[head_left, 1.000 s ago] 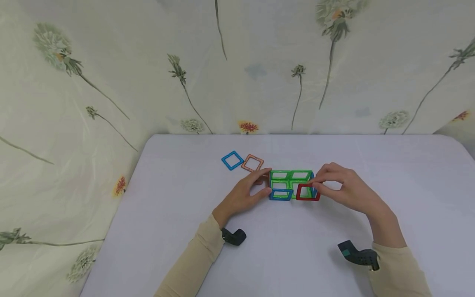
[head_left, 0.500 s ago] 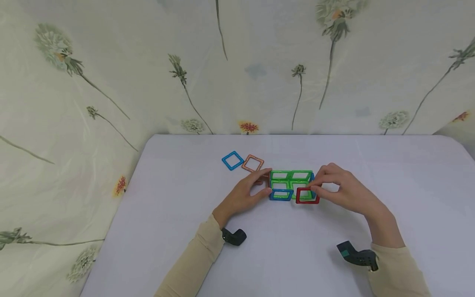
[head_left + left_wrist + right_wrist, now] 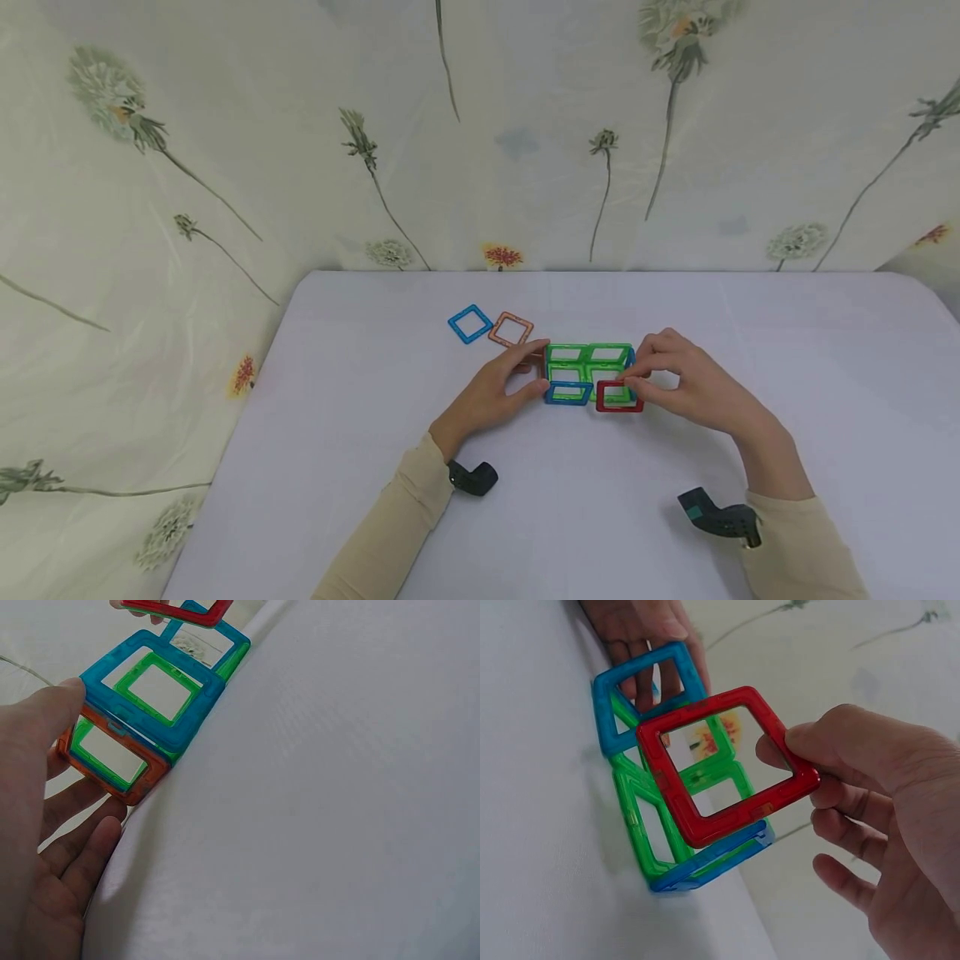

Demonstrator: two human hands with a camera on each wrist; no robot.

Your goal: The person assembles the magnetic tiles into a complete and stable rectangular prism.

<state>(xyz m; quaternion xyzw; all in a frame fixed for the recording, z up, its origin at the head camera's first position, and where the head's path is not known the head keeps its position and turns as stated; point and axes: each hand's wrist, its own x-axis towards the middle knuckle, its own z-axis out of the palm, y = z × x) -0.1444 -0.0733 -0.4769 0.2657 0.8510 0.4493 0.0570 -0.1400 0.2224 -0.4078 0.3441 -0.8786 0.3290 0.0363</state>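
Observation:
A small open box of square magnetic tiles stands on the table, with green tiles (image 3: 567, 365) as its base and back. One blue tile (image 3: 567, 402) is upright at the front left, and another blue tile (image 3: 712, 856) closes the right end. My left hand (image 3: 491, 387) grips the box's left end, thumb at the front corner and fingers round behind the orange tile (image 3: 154, 769). Between thumb and fingertips my right hand (image 3: 697, 379) pinches a red square tile (image 3: 671, 780) by one corner. It is held tilted in front of the box's right half, beside the front blue tile.
Behind my left hand, a loose blue tile (image 3: 461, 313) and a loose orange tile (image 3: 520, 317) lie flat with corners meeting. The white table (image 3: 570, 517) ends at a flower-printed cloth (image 3: 517, 192) at the back and left.
The red tile and my right hand have come down toward me and slightly left, away from the box's right end. My left hand and the box have stayed put.

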